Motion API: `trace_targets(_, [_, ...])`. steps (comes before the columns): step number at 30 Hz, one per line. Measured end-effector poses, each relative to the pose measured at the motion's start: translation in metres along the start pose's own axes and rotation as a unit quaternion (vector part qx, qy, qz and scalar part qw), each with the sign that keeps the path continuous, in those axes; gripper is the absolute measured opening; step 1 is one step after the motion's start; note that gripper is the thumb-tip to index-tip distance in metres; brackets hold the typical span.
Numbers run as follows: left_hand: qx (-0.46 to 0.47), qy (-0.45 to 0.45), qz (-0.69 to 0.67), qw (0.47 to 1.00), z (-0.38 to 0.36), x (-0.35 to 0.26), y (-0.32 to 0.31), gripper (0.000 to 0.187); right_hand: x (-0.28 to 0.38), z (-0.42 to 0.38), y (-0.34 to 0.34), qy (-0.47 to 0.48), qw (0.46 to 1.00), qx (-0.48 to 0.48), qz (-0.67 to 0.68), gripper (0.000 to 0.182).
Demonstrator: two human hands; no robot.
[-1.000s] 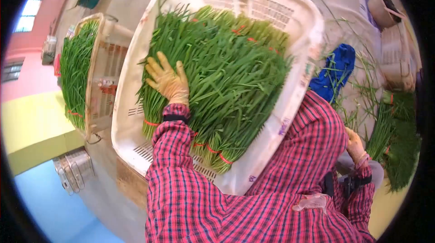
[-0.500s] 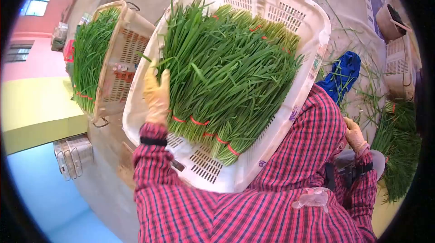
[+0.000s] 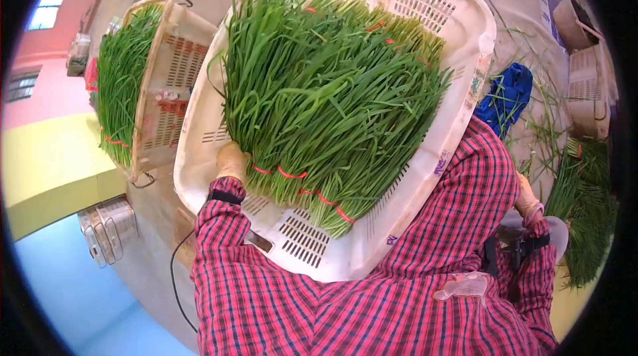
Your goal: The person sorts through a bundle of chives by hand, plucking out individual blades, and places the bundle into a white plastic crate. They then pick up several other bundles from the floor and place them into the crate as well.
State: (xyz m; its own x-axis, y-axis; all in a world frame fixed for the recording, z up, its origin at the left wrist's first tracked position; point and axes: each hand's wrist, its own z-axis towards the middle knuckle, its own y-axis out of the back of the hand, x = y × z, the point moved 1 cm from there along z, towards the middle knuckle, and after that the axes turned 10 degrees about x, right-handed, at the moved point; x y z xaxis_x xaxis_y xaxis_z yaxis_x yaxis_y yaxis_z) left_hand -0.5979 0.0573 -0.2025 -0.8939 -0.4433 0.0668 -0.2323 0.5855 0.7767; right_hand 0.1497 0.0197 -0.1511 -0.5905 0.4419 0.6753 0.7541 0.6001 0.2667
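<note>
Head view: the left hand in a cream glove, spread earlier, now tucks against the near-left corner of the red-banded green leafy bundles inside the white plastic crate — grip hidden, state unclear. The right hand in a cream glove, by the plaid-covered knee, hides its grip too.

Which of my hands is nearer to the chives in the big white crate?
Left. Your left hand is inside the white crate, beside the banded ends of the chives. Your right hand is outside the crate, off to the right past the plaid fabric.
</note>
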Motion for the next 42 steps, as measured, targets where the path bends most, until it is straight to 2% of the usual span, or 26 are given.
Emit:
trace_targets(1, [0.019, 0.032, 0.025, 0.999, 0.004, -0.004, -0.001, 0.032, -0.012, 0.003, 0.004, -0.002, 1.000, -0.002, 0.000, 0.042])
trace_targets(3, [0.017, 0.014, -0.028, 0.999, -0.010, -0.001, 0.001, 0.033, -0.044, 0.008, 0.002, 0.086, 0.959, -0.004, -0.271, 0.039])
trace_targets(4, [0.011, -0.006, -0.083, 0.996, -0.020, -0.008, 0.012, 0.033, -0.028, 0.007, -0.002, 0.088, 0.960, -0.015, -0.266, 0.039])
trace_targets(6, [0.028, -0.009, -0.030, 0.999, -0.026, -0.015, 0.027, 0.038, 0.020, 0.006, -0.007, 0.065, 0.967, 0.000, -0.248, 0.040])
trace_targets(7, [0.049, -0.007, 0.019, 0.999, -0.024, -0.007, 0.027, 0.039, 0.057, -0.001, -0.014, 0.055, 0.994, -0.011, -0.094, 0.041])
trace_targets(8, [0.071, -0.006, 0.069, 0.995, -0.019, -0.010, 0.030, 0.041, 0.065, -0.005, -0.015, 0.056, 0.994, -0.028, -0.093, 0.041])
trace_targets(9, [0.064, -0.019, 0.069, 0.995, -0.024, -0.030, 0.047, 0.041, 0.067, -0.010, -0.013, 0.004, 0.998, -0.040, -0.041, 0.040])
trace_targets(10, [0.044, 0.012, 0.061, 0.997, -0.044, -0.056, 0.077, 0.044, 0.065, -0.016, -0.010, -0.047, 0.998, -0.051, 0.013, 0.038])
trace_targets(11, [0.024, 0.044, 0.053, 0.997, -0.053, -0.075, 0.093, 0.049, 0.058, -0.019, -0.009, -0.038, 0.997, -0.061, 0.040, 0.034])
trace_targets(12, [0.019, 0.033, 0.053, 0.998, -0.046, -0.085, 0.093, 0.049, 0.061, -0.024, -0.008, -0.037, 0.996, -0.073, 0.042, 0.034])
trace_targets(13, [-0.151, -0.069, -0.007, 0.986, -0.040, -0.095, 0.096, 0.056, 0.068, -0.026, -0.010, -0.036, 0.994, -0.078, 0.062, 0.033])
trace_targets(14, [-0.314, -0.167, -0.068, 0.932, -0.037, -0.103, 0.099, 0.064, 0.072, -0.028, -0.010, -0.034, 0.993, -0.082, 0.082, 0.032])
trace_targets(15, [-0.317, -0.173, -0.069, 0.930, -0.032, -0.120, 0.104, 0.064, 0.062, -0.027, -0.008, -0.016, 0.996, -0.087, 0.027, 0.032])
trace_targets(17, [-0.396, -0.244, -0.044, 0.884, -0.020, -0.170, 0.112, 0.073, 0.070, -0.032, -0.009, -0.020, 0.996, -0.086, 0.007, 0.032])
trace_targets(18, [-0.361, -0.234, -0.062, 0.900, -0.008, -0.192, 0.106, 0.078, 0.071, -0.033, -0.010, -0.025, 0.997, -0.078, -0.014, 0.031])
trace_targets(20, [-0.265, -0.131, 0.069, 0.953, 0.025, -0.238, 0.066, 0.077, 0.060, -0.033, -0.013, -0.032, 0.996, -0.085, -0.014, 0.031])
trace_targets(21, [-0.257, -0.093, 0.106, 0.956, 0.031, -0.251, 0.058, 0.077, 0.063, -0.034, -0.014, -0.031, 0.996, -0.076, -0.026, 0.032])
trace_targets(24, [-0.278, -0.098, 0.105, 0.950, 0.037, -0.252, 0.056, 0.076, 0.084, -0.041, -0.014, -0.069, 0.996, -0.062, -0.002, 0.033])
trace_targets(30, [-0.261, -0.099, 0.109, 0.954, 0.028, -0.258, 0.063, 0.074, 0.100, -0.054, -0.009, 0.019, 0.997, -0.074, 0.010, 0.033])
trace_targets(32, [-0.241, -0.062, 0.121, 0.961, 0.027, -0.262, 0.065, 0.073, 0.101, -0.070, -0.007, 0.015, 0.993, -0.096, 0.067, 0.032])
trace_targets(34, [-0.253, -0.073, 0.109, 0.958, 0.034, -0.271, 0.063, 0.068, 0.101, -0.084, -0.001, 0.045, 0.984, -0.154, 0.071, 0.031])
trace_targets(36, [-0.227, -0.166, 0.036, 0.959, 0.037, -0.285, 0.061, 0.064, 0.101, -0.100, 0.005, 0.068, 0.979, -0.177, 0.070, 0.030])
trace_targets(37, [-0.251, -0.199, -0.014, 0.947, 0.035, -0.292, 0.060, 0.059, 0.106, -0.110, 0.009, 0.070, 0.977, -0.184, 0.086, 0.030])
trace_targets(40, [-0.242, -0.215, -0.107, 0.940, 0.034, -0.301, 0.066, 0.055, 0.101, -0.133, 0.010, 0.076, 0.969, -0.199, 0.126, 0.029])
trace_targets(41, [-0.249, -0.206, -0.131, 0.937, 0.032, -0.303, 0.067, 0.046, 0.093, -0.138, 0.009, 0.092, 0.961, -0.204, 0.160, 0.029])
trace_targets(42, [-0.250, -0.207, -0.131, 0.937, 0.029, -0.305, 0.069, 0.046, 0.085, -0.143, 0.009, 0.106, 0.953, -0.207, 0.195, 0.029])
